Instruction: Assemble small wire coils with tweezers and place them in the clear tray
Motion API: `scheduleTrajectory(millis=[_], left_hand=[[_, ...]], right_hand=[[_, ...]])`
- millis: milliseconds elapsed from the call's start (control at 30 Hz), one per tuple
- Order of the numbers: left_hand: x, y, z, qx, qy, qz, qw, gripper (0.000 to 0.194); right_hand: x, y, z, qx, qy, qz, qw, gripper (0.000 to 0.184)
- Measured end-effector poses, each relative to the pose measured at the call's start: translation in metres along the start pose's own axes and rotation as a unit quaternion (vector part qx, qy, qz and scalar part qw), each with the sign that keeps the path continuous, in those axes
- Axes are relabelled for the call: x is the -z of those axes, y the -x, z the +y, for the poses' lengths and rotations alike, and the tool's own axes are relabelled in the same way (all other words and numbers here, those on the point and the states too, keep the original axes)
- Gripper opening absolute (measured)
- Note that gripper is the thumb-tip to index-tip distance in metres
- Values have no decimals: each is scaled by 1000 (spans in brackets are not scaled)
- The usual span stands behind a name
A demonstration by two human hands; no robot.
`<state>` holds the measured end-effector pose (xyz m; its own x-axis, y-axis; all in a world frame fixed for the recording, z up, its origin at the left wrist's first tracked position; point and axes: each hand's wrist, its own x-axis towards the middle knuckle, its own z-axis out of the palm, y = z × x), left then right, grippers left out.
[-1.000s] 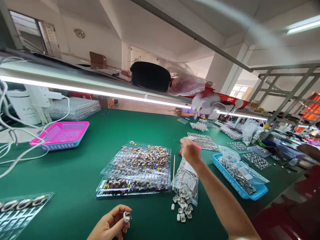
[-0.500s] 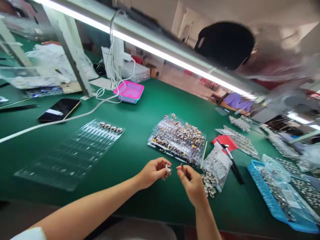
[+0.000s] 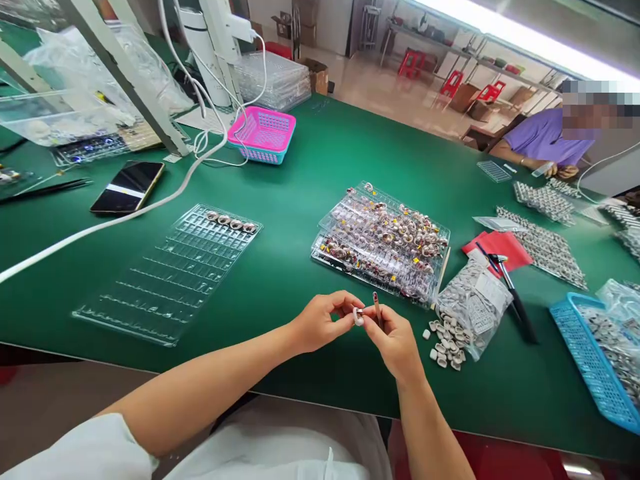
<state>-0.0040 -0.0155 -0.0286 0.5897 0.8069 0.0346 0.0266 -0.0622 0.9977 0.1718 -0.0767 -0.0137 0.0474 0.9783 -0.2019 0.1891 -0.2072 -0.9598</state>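
Note:
My left hand (image 3: 327, 321) is closed in a pinch on a small white curved part (image 3: 358, 317) with a dark spot on it. My right hand (image 3: 391, 333) meets it from the other side, its thumb and forefinger against the part. A thin brown stick (image 3: 376, 305) with a dark reddish tip stands up from the right fingers; its lower end is hidden. Just beyond the hands lie stacked clear trays (image 3: 383, 243) full of small white and brown parts with yellow bits. Loose white pieces (image 3: 450, 343) spill from a clear plastic bag (image 3: 475, 300) right of my right hand.
To the left, a clear slotted tray (image 3: 165, 280) has several round parts in its far row. A phone (image 3: 129, 188), white cable (image 3: 150, 215) and pink basket (image 3: 270, 130) stand beyond. Right are a black-handled tool (image 3: 520, 310), blue basket (image 3: 590, 360) and a person in purple (image 3: 537, 137).
My hands have come together, and the right fingers now touch the white part that the left hand holds. The brown stick now shows upright. The camera view has tilted and shifted.

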Motion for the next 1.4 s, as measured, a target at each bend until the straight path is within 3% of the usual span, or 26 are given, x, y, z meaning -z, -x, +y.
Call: scheduleTrajectory(millis=[200, 433, 733, 967, 1400], left_hand=[[5, -1, 8, -27, -70, -52, 996, 19], [4, -1, 5, -10, -75, -58, 995, 19], [3, -4, 0, 92, 90, -68, 989, 26], [0, -7, -6, 129, 183, -33, 974, 30], [0, -9, 2, 191, 236, -20, 953, 30]], right_hand=[[2, 2, -2, -4, 9, -21, 1000, 25], [-2, -2, 6, 13, -20, -32, 999, 24], [-2, -3, 7, 9, 6, -21, 1000, 21], [-7, 0, 7, 4, 9, 27, 1000, 24], [-10, 6, -1, -6, -2, 56, 998, 19]])
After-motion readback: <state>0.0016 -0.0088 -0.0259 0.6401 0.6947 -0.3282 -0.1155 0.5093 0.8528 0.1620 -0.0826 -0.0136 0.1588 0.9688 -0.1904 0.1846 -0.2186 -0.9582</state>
